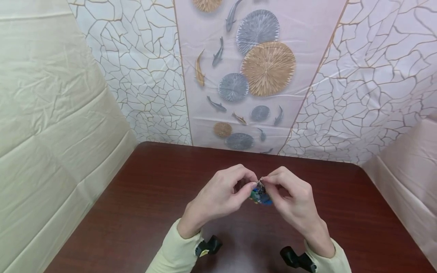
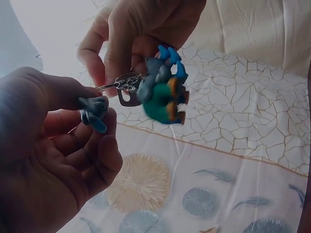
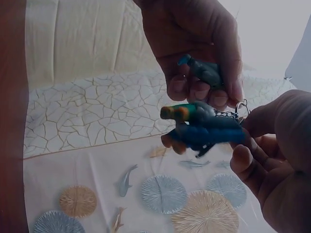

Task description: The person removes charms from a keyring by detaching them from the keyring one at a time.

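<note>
- A small rubbery figurine keychain (image 1: 261,196), blue and teal with orange patches, hangs between the two hands above the middle of the dark reddish-brown wooden table (image 1: 146,197).
- In the left wrist view the figurine (image 2: 163,90) has a grey-blue upper part with bright blue tufts, a teal body and orange feet; it dangles from a silver metal split ring (image 2: 124,81) with a flat metal tab below it.
- In the right wrist view the same figurine (image 3: 201,128) lies sideways, a short silver chain (image 3: 224,114) running from it to the ring at the right.
- A second, smaller grey-blue rubbery piece (image 2: 93,112) is apart from the main figurine.
- The left hand (image 1: 218,199) has its fingers curled, thumb and fingertips pinching the small grey-blue piece, which touches the near end of the ring.
- The right hand (image 1: 293,199) is curled too, its thumb and forefinger clamped on the split ring from the far side, with the figurine hanging just beneath.
- Both hands meet fingertip to fingertip; pale yellow-green sleeves (image 1: 174,252) cover the wrists.
- Behind the table hangs a backdrop sheet (image 1: 252,76) printed with fish and round fans.
</note>
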